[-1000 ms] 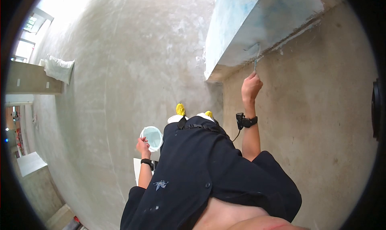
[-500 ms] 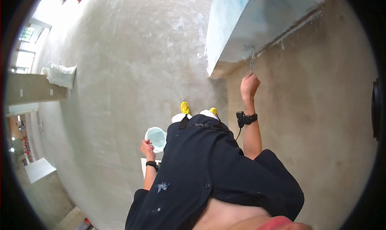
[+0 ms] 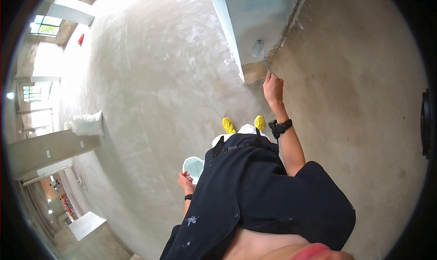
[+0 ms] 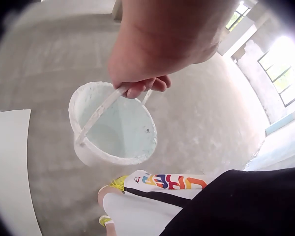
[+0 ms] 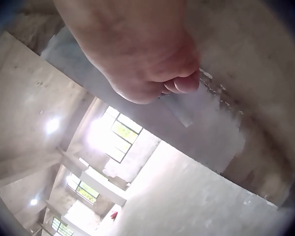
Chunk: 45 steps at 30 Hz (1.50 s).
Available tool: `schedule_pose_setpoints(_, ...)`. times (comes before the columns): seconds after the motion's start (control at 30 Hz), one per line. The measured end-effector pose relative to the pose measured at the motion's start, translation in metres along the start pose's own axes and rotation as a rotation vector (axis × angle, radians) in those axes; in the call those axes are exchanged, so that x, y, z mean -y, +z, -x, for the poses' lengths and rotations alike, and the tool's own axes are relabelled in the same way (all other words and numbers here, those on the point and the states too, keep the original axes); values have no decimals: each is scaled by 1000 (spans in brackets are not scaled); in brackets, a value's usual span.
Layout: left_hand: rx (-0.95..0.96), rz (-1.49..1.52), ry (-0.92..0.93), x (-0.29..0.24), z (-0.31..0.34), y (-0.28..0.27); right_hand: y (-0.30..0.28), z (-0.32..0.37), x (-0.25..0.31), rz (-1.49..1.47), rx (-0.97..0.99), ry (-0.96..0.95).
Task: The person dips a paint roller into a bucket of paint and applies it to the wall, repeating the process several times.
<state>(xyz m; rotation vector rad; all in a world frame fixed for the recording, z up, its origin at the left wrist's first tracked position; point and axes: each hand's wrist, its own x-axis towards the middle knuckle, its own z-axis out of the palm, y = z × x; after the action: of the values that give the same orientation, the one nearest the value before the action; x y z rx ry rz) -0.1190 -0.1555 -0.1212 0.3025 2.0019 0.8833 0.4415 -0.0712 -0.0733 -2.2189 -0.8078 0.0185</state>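
My right hand (image 3: 273,88) grips the thin handle (image 3: 265,63) of a small paint roller, its fingers curled round it. The roller head (image 3: 256,49) lies against the pale blue-white face of a pillar (image 3: 255,14), near its bare lower end. In the right wrist view my fist hides most of the handle, and the roller (image 5: 179,113) shows just past the fingers. Low at my side, the left hand (image 3: 185,180) holds a white bucket (image 4: 91,156) by its bail handle (image 4: 101,112). The bucket's inside is pale and bluish.
A bare brown-grey wall (image 3: 355,100) meets the pillar along a rough seam. Yellow shoes (image 3: 228,125) stand on the grey floor (image 3: 150,100). A white sack (image 3: 86,123) lies by a low concrete beam (image 3: 54,151). A white sheet (image 4: 10,167) is beside the bucket.
The head view has turned, so the pillar and floor appear shifted. The roller has moved along the pillar face, away from the wall seam. The left hand keeps holding the bucket.
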Motion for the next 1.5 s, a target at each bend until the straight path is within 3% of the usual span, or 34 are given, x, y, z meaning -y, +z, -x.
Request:
schedule_pose_setpoints(0.9,55,2,-25,6,-8,3,-19,-2,0,141,160,-65)
schedule_pose_setpoints(1.3,63,-1,-39,5,-10,1,-26,-2,5,157,-2,-125)
schedule_pose_setpoints(1.5,58,61,-20,5,-9,11,-28,19,-6,-36,-172,-220)
